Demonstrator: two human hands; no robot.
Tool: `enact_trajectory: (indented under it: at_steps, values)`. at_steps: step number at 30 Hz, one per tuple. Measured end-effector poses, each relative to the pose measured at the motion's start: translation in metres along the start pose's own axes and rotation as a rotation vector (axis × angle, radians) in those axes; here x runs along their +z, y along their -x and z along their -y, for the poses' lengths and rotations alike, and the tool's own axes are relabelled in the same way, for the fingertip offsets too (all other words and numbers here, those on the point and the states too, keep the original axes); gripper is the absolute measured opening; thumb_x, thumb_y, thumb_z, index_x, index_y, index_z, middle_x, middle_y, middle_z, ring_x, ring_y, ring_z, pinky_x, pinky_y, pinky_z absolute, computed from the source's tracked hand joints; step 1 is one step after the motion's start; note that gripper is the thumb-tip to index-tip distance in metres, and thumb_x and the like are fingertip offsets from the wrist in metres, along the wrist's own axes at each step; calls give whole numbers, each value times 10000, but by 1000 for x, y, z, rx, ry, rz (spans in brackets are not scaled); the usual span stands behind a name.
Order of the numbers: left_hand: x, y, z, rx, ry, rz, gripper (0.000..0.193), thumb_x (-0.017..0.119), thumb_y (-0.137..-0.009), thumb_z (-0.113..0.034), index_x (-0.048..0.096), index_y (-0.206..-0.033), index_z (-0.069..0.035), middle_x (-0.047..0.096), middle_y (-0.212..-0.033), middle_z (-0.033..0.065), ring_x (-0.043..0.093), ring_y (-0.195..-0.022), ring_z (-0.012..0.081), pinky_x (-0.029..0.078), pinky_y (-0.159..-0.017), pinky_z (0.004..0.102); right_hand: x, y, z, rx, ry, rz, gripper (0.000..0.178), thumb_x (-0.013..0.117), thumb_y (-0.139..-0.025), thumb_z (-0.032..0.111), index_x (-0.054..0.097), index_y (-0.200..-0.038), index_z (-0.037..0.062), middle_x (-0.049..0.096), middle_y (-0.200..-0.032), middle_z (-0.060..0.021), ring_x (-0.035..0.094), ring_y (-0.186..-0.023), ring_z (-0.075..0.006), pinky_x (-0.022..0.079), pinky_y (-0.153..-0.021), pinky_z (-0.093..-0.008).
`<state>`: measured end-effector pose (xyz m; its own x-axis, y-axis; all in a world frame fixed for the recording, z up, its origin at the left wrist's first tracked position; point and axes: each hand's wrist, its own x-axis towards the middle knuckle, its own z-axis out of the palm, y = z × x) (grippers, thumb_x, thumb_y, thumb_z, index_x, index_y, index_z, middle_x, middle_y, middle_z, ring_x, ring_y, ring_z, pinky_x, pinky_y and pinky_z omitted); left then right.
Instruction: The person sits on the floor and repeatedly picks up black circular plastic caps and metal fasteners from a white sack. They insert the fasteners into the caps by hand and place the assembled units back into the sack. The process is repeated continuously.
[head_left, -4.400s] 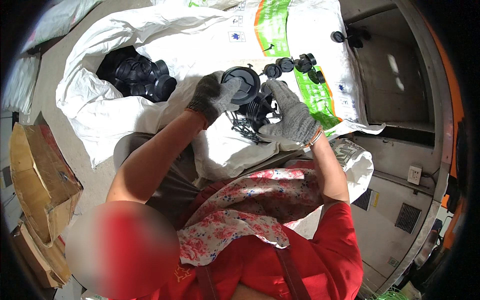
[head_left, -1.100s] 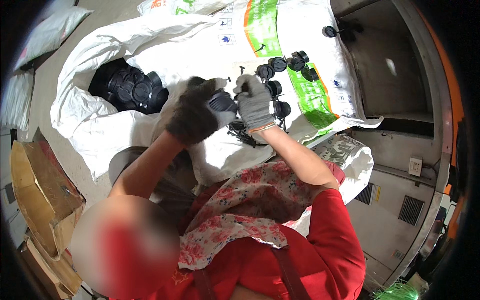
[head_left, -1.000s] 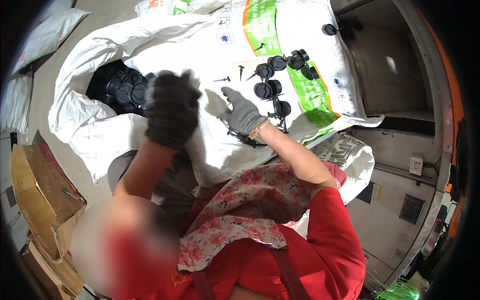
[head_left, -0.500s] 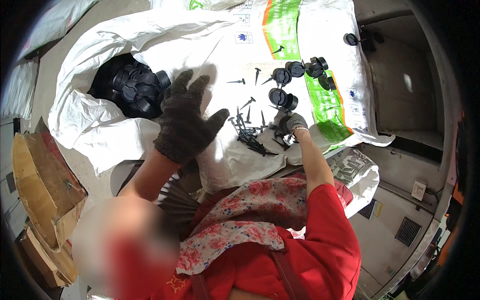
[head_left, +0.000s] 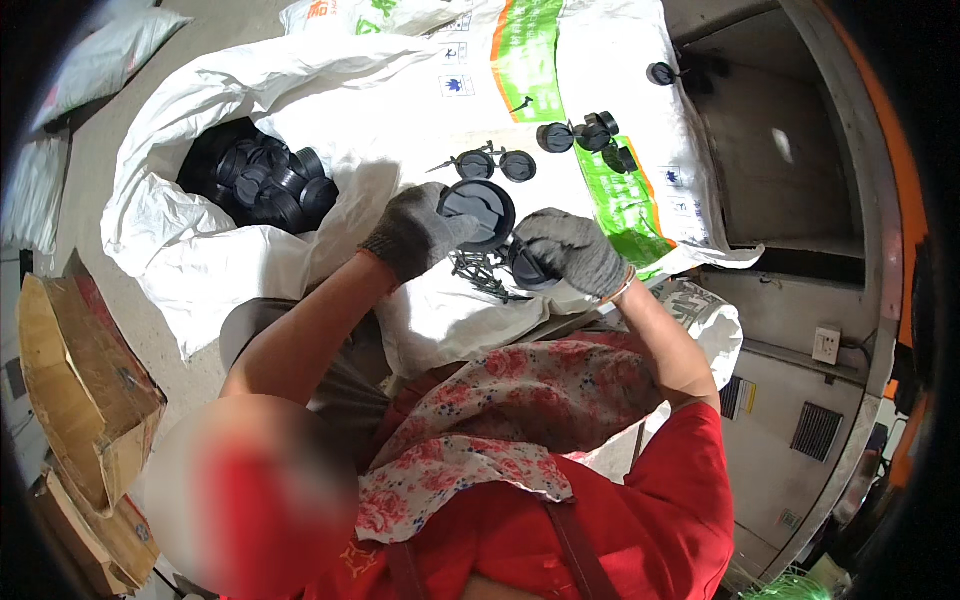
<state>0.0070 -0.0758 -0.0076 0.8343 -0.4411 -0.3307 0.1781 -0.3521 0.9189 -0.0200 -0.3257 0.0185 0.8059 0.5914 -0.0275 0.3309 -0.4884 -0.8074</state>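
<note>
My left hand (head_left: 412,232), in a dark grey knitted glove, grips a round black plastic cap (head_left: 478,213) with a raised bar across its face. To its right, my gloved right hand (head_left: 578,254) is closed on another black cap (head_left: 528,268), partly covered by the fingers. Below and between the hands, a pile of small black plastic pegs (head_left: 484,276) lies on the white woven sack (head_left: 400,330). Beyond my hands, black caps (head_left: 517,165) lie on the sack with a few pegs about them.
At the left, an open white sack (head_left: 150,170) holds many black caps (head_left: 262,182). More caps (head_left: 597,131) lie by the green printed stripe. Torn cardboard boxes (head_left: 85,390) stand at the lower left. A grey metal cabinet (head_left: 790,440) with vents is at the right.
My left hand, spread before, has moved right and now grips a cap. My right hand has risen from the pegs with a cap in it. Two nearer caps have left their places on the sack.
</note>
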Motion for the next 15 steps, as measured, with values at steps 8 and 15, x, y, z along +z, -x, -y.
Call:
enact_trajectory:
  at_steps: [8,15]
  values:
    - [5,19,-11,2,747,226,424,604,-874,-333,544,-1156,-22,628,-1039,80,634,-896,160,561,-707,319,37,-3,44,-125,587,-351,338,620,-736,187,560,-1017,9,570,-986,-158,514,-944,-362,385,-892,-453]
    - [1,15,14,693,-111,166,442,729,-704,-107,524,-1085,-19,622,-1025,107,622,-897,220,492,-818,324,25,-15,58,-314,946,-340,308,628,-664,157,610,-958,67,596,-1040,-101,519,-1052,-299,327,-983,-509]
